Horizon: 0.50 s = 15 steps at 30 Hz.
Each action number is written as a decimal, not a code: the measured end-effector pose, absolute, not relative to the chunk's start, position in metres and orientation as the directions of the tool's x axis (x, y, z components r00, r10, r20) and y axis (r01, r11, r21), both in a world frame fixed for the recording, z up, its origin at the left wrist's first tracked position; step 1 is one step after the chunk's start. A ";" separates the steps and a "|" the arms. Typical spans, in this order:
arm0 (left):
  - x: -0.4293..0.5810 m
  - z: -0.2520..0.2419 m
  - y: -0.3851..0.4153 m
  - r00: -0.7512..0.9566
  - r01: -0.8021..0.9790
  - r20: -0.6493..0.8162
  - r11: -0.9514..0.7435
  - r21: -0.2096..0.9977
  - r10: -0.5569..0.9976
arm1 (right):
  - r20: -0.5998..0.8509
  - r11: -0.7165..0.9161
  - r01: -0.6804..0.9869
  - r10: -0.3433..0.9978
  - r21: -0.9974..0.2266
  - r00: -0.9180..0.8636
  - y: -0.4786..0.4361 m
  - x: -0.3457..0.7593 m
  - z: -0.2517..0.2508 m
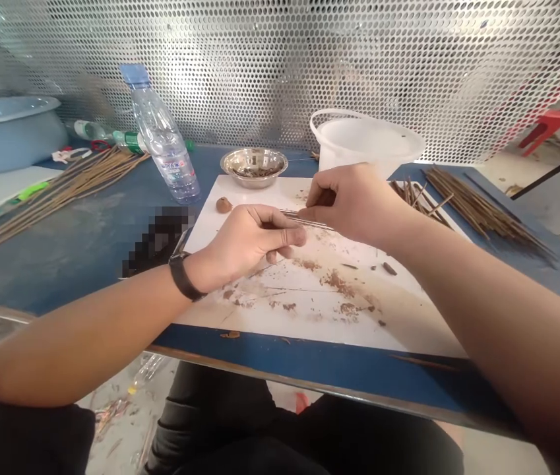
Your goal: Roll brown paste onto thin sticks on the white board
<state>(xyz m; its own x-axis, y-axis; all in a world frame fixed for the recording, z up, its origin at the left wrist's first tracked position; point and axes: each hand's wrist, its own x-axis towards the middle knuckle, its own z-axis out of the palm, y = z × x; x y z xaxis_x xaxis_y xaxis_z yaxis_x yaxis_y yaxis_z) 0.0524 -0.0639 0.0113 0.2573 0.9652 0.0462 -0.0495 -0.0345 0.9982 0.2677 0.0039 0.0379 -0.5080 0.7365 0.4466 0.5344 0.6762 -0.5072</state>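
Several thin brown sticks (314,223) run between my two hands above a white board (260,316). My left hand (247,237), with a black watch on the wrist, is closed round their left end, the thumb lying in front. The fingers of my right hand (351,201) pinch the sticks from above, farther right. The stick ends are partly hidden by the fingers. Brown crumbs (336,282) and small bits of bark (389,268) lie scattered on the board under both hands. A small brown lump (223,205) rests beyond my left hand.
At the back stand a metal bowl (254,158) with dark bits inside, a white bucket (369,135) and a tilted plastic bottle (163,135). Bundles of sticks lie right (482,201) and left (72,181). A blue basin (7,135) sits far left; a perforated metal panel (240,79) closes the back.
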 end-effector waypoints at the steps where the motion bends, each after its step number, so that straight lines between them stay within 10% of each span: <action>1: 0.052 0.014 -0.066 0.273 -0.010 0.046 -0.044 0.999 0.961 | 0.445 0.680 0.535 0.733 -0.502 -0.514 0.005 0.267 0.034; 7: 0.044 0.017 -0.061 0.228 0.107 0.103 -0.130 0.986 0.968 | 0.428 0.698 0.527 0.715 -0.485 -0.552 0.007 0.263 0.027; 15: 0.029 0.001 -0.037 0.122 -0.177 0.052 -0.030 0.984 0.991 | 0.490 0.698 0.566 0.714 -0.439 -0.500 -0.008 0.262 0.039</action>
<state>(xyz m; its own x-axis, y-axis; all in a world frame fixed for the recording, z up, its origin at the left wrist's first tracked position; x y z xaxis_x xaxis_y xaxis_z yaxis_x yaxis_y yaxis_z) 0.0292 -0.0368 0.0007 0.1221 0.9912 0.0517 -0.1774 -0.0295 0.9837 0.2621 -0.0079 0.0390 -0.5005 0.7140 0.4895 0.5663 0.6977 -0.4387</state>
